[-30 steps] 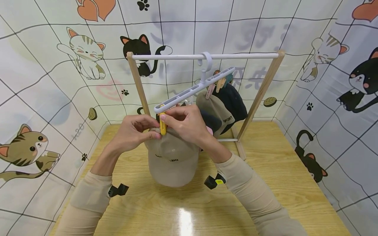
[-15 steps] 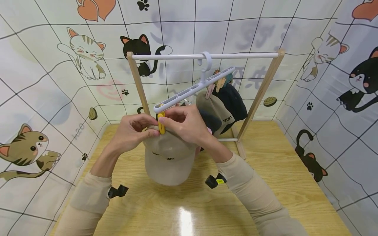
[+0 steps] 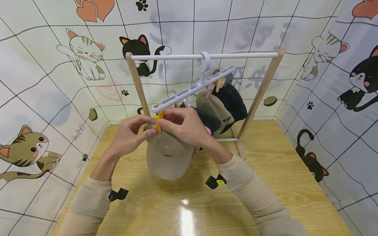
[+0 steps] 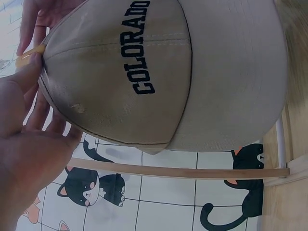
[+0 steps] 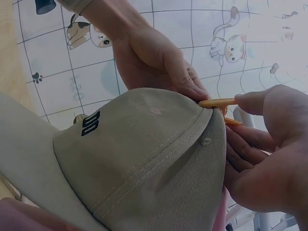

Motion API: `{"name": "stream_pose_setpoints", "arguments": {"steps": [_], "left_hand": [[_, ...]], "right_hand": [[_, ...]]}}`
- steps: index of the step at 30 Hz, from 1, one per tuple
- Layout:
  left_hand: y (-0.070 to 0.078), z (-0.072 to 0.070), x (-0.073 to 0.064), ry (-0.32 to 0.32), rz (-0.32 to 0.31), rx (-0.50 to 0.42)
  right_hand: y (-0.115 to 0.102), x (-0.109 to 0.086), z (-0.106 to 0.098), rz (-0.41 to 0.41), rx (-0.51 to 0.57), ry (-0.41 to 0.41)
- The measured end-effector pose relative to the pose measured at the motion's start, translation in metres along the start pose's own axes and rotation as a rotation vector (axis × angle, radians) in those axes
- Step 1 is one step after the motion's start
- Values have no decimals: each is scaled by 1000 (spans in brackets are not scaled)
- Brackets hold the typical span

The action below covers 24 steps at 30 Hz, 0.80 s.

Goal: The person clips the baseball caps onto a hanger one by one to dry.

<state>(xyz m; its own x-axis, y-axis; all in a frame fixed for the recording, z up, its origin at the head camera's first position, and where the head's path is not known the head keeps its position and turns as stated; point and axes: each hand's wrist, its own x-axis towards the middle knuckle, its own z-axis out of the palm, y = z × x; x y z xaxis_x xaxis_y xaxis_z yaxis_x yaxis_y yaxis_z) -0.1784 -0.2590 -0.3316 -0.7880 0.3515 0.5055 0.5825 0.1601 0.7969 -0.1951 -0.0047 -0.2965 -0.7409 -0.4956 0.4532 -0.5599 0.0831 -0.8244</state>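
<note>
A beige baseball cap (image 3: 168,146), lettered COLORADO in the left wrist view, hangs brim down under the near end of a white hanger (image 3: 192,90). My left hand (image 3: 127,135) pinches the top of its crown between thumb and fingers. With thumb and fingers my right hand (image 3: 189,126) grips a yellow clothespin (image 3: 158,122) just below the hanger's end. In the right wrist view, the clothespin (image 5: 217,102) meets the crown's top fold; how far its jaws bite the fabric is hard to tell.
The hanger hooks over the white bar (image 3: 242,56) of a wooden-sided rack (image 3: 261,93). Behind my right hand hang a tan SPORT cap (image 3: 217,113) and a dark cap (image 3: 233,100), with pink and orange clothespins above. A wooden table (image 3: 251,196) lies below.
The yellow clothespin and both hands' fingertips have shifted slightly left. The cap has swung a little, its brim edge now sitting slightly higher.
</note>
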Motion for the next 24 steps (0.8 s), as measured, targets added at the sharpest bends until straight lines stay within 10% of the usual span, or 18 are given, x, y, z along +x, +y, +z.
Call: {"name": "stream_pose_setpoints", "arguments": {"steps": [7, 15, 24], "left_hand": [[-8, 3, -3, 59, 49, 38], [-16, 18, -10, 274, 56, 107], [-13, 49, -27, 422, 8, 328]], "right_hand": [[0, -2, 0, 12, 15, -13], [7, -4, 2, 38, 62, -15], [10, -2, 5, 49, 56, -18]]}}
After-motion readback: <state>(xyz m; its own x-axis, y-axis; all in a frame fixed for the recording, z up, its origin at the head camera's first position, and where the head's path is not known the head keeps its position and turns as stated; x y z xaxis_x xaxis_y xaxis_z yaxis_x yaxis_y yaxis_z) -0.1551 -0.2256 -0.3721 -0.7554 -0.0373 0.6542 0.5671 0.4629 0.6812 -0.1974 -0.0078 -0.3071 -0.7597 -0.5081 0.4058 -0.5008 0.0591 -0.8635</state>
